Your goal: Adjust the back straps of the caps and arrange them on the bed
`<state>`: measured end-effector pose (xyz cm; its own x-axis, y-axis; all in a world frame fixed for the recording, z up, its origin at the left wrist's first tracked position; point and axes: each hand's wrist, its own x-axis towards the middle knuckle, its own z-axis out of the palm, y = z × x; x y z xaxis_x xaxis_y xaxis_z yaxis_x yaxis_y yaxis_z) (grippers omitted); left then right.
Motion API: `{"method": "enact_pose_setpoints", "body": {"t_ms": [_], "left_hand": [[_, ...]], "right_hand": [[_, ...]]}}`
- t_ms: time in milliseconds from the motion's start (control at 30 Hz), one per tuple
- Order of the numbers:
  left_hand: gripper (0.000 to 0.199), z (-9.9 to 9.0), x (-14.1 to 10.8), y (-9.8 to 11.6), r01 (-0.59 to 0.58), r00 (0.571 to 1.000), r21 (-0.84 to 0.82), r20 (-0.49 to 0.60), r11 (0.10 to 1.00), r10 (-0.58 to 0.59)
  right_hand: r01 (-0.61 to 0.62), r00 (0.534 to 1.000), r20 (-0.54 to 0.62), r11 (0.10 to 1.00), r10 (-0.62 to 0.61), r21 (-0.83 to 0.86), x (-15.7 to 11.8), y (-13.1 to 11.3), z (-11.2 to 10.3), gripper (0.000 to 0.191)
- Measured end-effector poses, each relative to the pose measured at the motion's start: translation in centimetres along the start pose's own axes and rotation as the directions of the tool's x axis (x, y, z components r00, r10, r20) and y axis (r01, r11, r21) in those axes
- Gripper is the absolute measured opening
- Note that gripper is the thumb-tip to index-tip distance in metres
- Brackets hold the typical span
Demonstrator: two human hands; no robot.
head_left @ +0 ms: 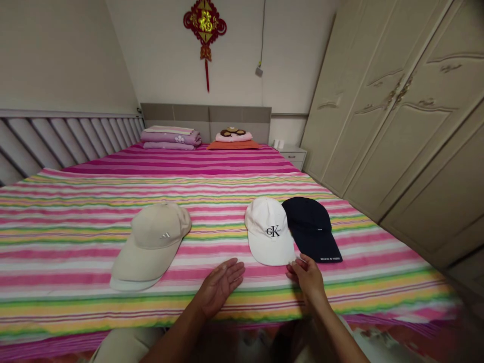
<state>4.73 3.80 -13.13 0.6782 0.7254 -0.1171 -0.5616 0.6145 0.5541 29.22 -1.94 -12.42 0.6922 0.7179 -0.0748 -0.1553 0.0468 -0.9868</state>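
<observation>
A white baseball cap point(266, 246) with dark letters on its front lies on the striped bedspread, its brim facing me. My right hand point(308, 276) pinches the right corner of that brim between thumb and fingers. Partly under the white cap's right side is a dark navy cap point(312, 227) with small white lettering along its brim edge. My left hand point(222, 285) hovers near the bed's front edge, left of the white cap, palm turned inward, fingers stretched out and holding nothing. Farther left rests a beige cap point(153, 242); a paler brim point(134, 285) shows beneath its own.
The striped bedspread point(212, 196) covers the bed. Folded purple bedding point(172, 138) and a pink pillow stack point(233, 136) lie by the headboard point(238, 115). A slatted rail point(75, 133) runs along the left, a tall wardrobe point(397, 126) along the right, with a nightstand point(295, 154) behind.
</observation>
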Motion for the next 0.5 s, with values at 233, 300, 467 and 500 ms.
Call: {"method": "enact_pose_setpoints", "body": {"t_ms": [233,300,467,500], "left_hand": [[0.029,0.4,-0.1,0.3,0.016,0.998,0.021,-0.064,1.000,-0.015],[0.028,0.7,-0.5,1.1,0.054,0.992,0.054,-0.121,0.997,-0.047],[0.025,0.3,-3.5,4.4,0.056,0.954,0.115,-0.298,0.992,-0.019],[0.024,-0.1,-4.5,5.1,0.030,0.942,0.109,-0.336,0.994,0.009]], "right_hand": [[0.503,0.863,0.263,0.784,-0.432,-0.363,-3.6,0.6,1.6,0.023],[0.753,0.654,0.473,0.446,-0.591,-0.483,-3.9,1.5,2.1,0.028],[0.823,0.352,0.687,-0.138,-0.636,-0.550,-3.8,3.3,2.4,0.030],[0.822,0.339,0.689,-0.155,-0.641,-0.548,-3.8,3.5,2.4,0.028]]}}
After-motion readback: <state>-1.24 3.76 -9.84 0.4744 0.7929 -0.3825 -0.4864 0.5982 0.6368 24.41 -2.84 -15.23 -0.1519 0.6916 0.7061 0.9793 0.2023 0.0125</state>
